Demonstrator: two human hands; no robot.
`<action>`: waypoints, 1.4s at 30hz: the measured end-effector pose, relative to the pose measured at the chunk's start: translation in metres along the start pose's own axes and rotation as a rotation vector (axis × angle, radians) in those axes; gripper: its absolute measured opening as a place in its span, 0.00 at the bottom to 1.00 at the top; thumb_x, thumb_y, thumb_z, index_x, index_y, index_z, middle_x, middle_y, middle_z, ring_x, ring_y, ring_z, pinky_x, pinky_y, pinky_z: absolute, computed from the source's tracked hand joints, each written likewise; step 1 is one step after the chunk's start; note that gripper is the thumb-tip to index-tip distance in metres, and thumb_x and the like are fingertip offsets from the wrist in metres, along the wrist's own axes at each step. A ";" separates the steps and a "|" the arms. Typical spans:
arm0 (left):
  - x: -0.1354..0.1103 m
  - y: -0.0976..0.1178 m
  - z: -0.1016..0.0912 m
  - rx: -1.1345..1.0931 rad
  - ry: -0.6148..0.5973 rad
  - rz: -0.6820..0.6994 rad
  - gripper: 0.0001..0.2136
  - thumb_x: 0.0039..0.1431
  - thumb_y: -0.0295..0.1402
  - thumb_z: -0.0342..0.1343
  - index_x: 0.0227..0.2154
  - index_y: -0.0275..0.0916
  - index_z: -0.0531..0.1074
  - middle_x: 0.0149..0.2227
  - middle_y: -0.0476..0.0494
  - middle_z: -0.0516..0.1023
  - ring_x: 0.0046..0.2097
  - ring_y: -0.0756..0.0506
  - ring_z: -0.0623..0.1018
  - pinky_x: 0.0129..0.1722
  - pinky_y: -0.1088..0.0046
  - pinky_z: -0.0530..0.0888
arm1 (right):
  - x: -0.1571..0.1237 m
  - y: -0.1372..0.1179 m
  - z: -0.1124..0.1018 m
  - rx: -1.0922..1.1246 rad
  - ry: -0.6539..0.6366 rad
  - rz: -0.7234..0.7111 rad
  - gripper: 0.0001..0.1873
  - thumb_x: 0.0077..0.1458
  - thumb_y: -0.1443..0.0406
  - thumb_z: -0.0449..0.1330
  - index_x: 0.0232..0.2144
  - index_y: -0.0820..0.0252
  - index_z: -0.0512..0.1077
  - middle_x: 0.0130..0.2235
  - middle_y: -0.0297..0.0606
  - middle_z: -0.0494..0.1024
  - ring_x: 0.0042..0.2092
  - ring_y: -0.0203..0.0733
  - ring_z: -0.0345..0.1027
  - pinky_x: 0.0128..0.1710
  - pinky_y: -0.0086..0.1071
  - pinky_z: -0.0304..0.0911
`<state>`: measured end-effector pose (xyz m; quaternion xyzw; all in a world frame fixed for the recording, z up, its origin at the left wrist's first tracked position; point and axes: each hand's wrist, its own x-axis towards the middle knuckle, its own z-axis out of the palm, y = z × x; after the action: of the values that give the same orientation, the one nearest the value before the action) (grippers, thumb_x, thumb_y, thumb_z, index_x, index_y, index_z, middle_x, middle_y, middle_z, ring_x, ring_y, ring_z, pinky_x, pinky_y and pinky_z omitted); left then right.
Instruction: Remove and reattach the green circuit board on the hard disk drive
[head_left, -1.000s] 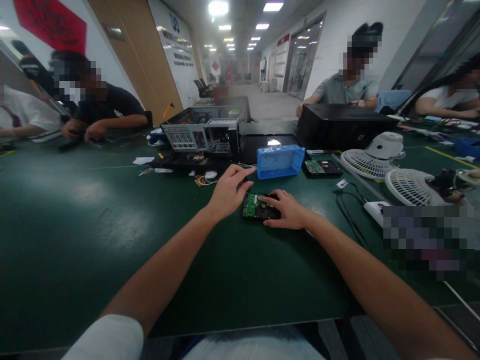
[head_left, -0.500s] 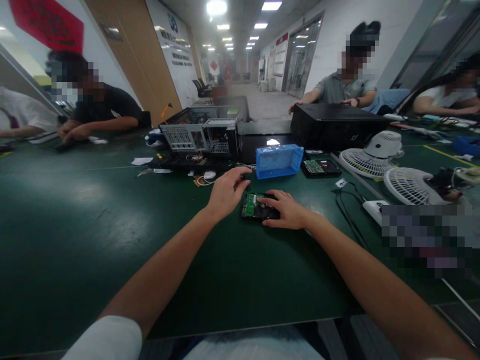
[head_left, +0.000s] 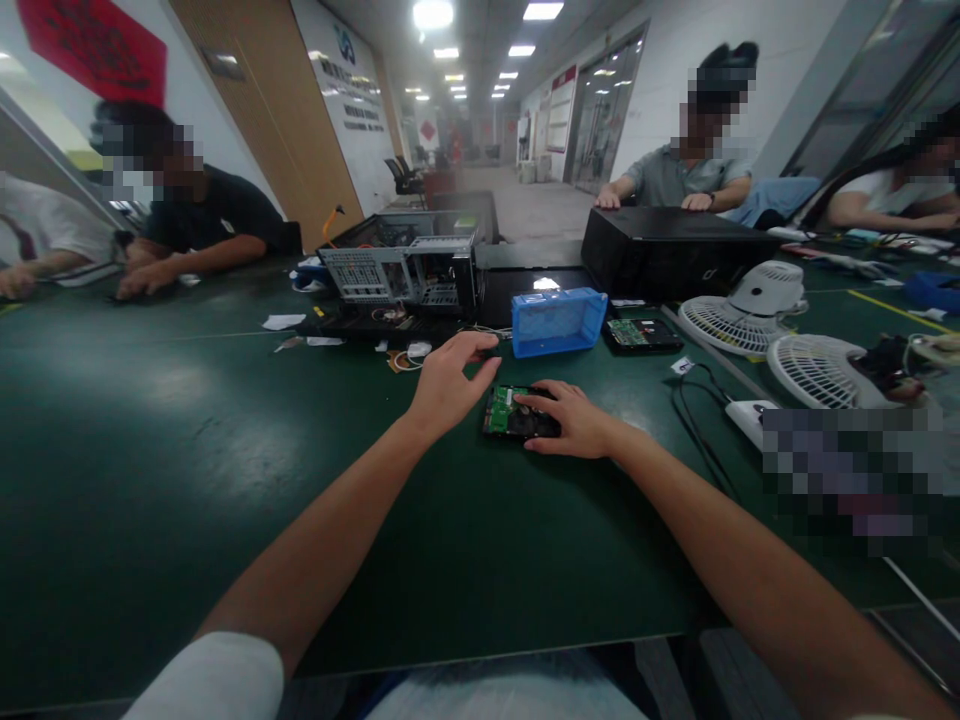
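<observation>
A hard drive lies on the green table with its green circuit board facing up. My right hand grips it from the right, thumb along the near edge, fingers over the far edge and a fingertip on the board. Just up and left of the drive, my left hand hovers with thumb and fingers apart; nothing plainly shows between them. Behind the drive stands a blue plastic bin, tipped on its side with its opening toward me. A second hard drive rests to the right of the bin.
An opened computer case stands at the back, with cables and paper scraps before it. Across the table a person touches a black computer case. White fans and a power strip occupy the right. Other people sit left and right.
My left hand has shifted slightly left, and the small dark thing seen near its fingertips no longer shows there. My right hand and the drive stay put. The person opposite moved a hand onto the black case's top.
</observation>
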<state>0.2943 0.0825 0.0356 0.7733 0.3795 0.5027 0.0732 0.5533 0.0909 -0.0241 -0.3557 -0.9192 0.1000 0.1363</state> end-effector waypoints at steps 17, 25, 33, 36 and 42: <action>-0.006 -0.011 0.014 -0.242 -0.026 -0.189 0.16 0.61 0.28 0.59 0.50 0.44 0.65 0.50 0.41 0.79 0.47 0.45 0.82 0.49 0.63 0.79 | 0.000 -0.001 -0.001 0.003 0.002 0.012 0.44 0.55 0.41 0.63 0.69 0.46 0.62 0.65 0.51 0.63 0.65 0.66 0.57 0.63 0.61 0.53; 0.015 -0.029 -0.030 -0.071 0.073 -0.161 0.19 0.62 0.29 0.56 0.55 0.43 0.66 0.47 0.42 0.77 0.46 0.45 0.79 0.49 0.64 0.77 | 0.000 -0.001 -0.002 0.010 -0.006 0.008 0.44 0.55 0.42 0.64 0.69 0.45 0.61 0.65 0.50 0.63 0.65 0.66 0.57 0.62 0.61 0.53; 0.019 -0.084 -0.092 0.361 -0.102 -0.408 0.13 0.54 0.24 0.52 0.39 0.39 0.78 0.35 0.42 0.78 0.37 0.41 0.76 0.42 0.61 0.76 | 0.002 -0.003 0.002 -0.017 0.015 0.058 0.44 0.55 0.41 0.63 0.69 0.45 0.62 0.64 0.50 0.64 0.64 0.67 0.57 0.62 0.62 0.52; 0.017 -0.091 -0.100 0.506 -0.215 -0.583 0.12 0.54 0.29 0.53 0.37 0.38 0.79 0.35 0.40 0.80 0.37 0.41 0.77 0.40 0.65 0.75 | 0.002 -0.003 0.003 -0.042 0.022 0.079 0.44 0.55 0.41 0.63 0.68 0.47 0.63 0.64 0.50 0.64 0.64 0.67 0.56 0.62 0.61 0.52; 0.015 -0.099 -0.108 0.752 -0.670 -0.672 0.13 0.58 0.37 0.53 0.36 0.40 0.82 0.41 0.40 0.83 0.43 0.40 0.81 0.42 0.70 0.73 | 0.000 0.001 0.002 -0.080 0.035 0.145 0.43 0.55 0.40 0.62 0.68 0.47 0.63 0.63 0.50 0.64 0.63 0.66 0.56 0.62 0.59 0.54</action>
<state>0.1565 0.1324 0.0499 0.7000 0.7110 0.0123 0.0651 0.5537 0.0917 -0.0260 -0.4281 -0.8918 0.0668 0.1304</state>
